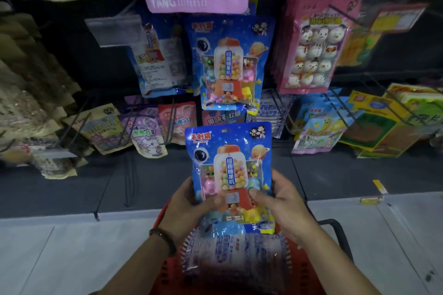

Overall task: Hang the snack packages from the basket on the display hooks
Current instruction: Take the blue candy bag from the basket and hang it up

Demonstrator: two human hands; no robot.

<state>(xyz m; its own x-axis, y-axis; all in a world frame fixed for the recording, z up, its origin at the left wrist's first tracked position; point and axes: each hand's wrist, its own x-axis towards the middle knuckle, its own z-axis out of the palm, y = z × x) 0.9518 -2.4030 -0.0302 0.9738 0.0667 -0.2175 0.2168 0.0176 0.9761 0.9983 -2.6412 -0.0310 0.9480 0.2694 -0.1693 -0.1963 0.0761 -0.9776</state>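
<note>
Two hands share one package: our left hand and right hand each curl fingers and thumb round the lower sides of a glossy blue plastic candy bag printed with a gumball machine. We hold it upright at lower centre of the frame, over the red plastic basket, and it is not yet on a hook. Under it, blue-and-white packets lie in the basket, so we judge that a fair share of hanging is left. At centre frame an identical hanging blue bag is already on the display, which is probably where ours belongs.
</note>
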